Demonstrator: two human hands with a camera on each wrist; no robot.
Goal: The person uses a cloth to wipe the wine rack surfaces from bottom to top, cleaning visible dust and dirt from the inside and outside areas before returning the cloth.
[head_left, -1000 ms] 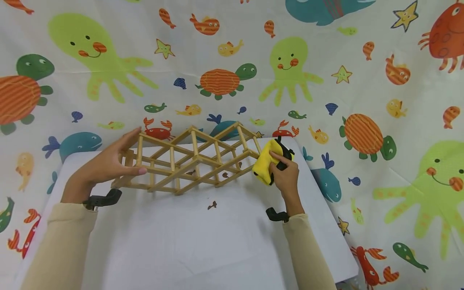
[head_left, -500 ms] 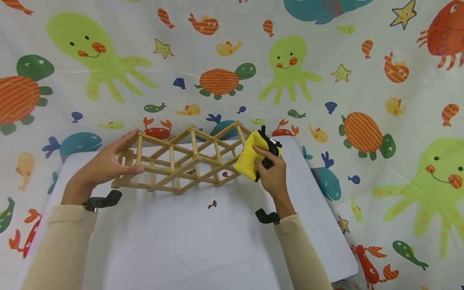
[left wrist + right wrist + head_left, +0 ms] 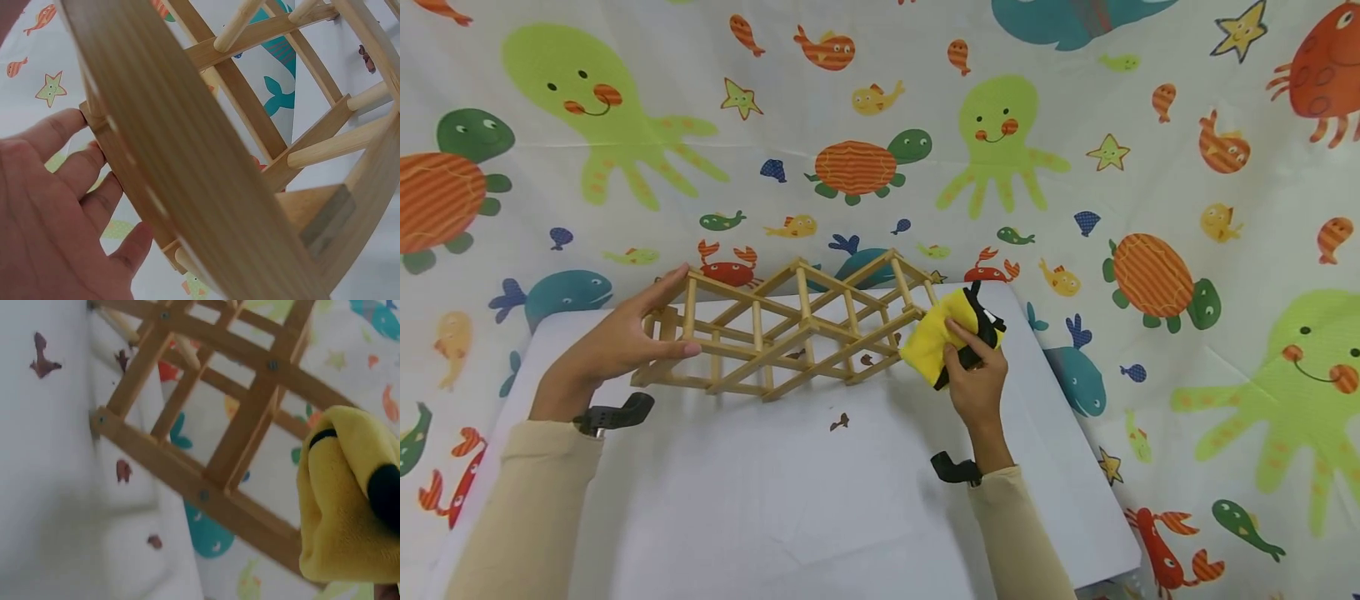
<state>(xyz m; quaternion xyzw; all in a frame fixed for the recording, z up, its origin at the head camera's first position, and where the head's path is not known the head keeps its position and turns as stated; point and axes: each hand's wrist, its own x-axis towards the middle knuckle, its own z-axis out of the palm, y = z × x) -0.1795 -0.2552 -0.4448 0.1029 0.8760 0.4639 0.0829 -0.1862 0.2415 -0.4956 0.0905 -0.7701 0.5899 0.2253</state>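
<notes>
A folding wooden lattice rack point(image 3: 806, 326), made of crossed slats and round dowels, stands stretched out across the table. My left hand point(image 3: 617, 337) grips its left end, thumb on the near side. In the left wrist view, fingers point(image 3: 94, 169) lie against the outer slat point(image 3: 181, 144). At the rack's right end, my right hand point(image 3: 979, 379) holds a bunched yellow cloth point(image 3: 928, 337) with black edging. The right wrist view shows the cloth point(image 3: 350, 519) against the end of a slat, while most of that hand is hidden.
The white table point(image 3: 790, 492) has several small brown marks point(image 3: 839, 422) near and beneath the rack. Behind it hangs a curtain point(image 3: 880, 133) printed with sea animals. Dark wrist-camera mounts point(image 3: 617, 412) project from both forearms.
My right hand slid the cloth leftward over the rack's right end, then drew it partly back to the right. The left hand and rack have stayed in place.
</notes>
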